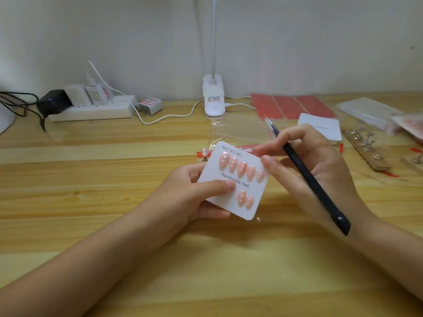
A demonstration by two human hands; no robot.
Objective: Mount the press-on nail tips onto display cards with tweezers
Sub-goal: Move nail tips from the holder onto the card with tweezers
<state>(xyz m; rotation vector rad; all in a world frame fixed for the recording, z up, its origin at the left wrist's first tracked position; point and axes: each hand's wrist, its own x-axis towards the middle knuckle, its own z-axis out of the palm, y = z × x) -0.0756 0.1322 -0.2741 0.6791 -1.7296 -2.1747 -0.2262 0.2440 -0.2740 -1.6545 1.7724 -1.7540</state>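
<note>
Forearms nearest us; our left hand (206,191) grips the display card (231,181) above the bench (91,202), seven nail tips (242,168) mounted, three apparently left. Right-hand fingers (270,162) press one tip while holding the tweezers (306,175).

A light wooden table (114,225) carries a white power strip (91,110) at the far left, a white clip lamp (213,97) at far centre, red sheets (290,106), a stack of white cards (320,125), and wooden nail stands (366,147) far right.
</note>
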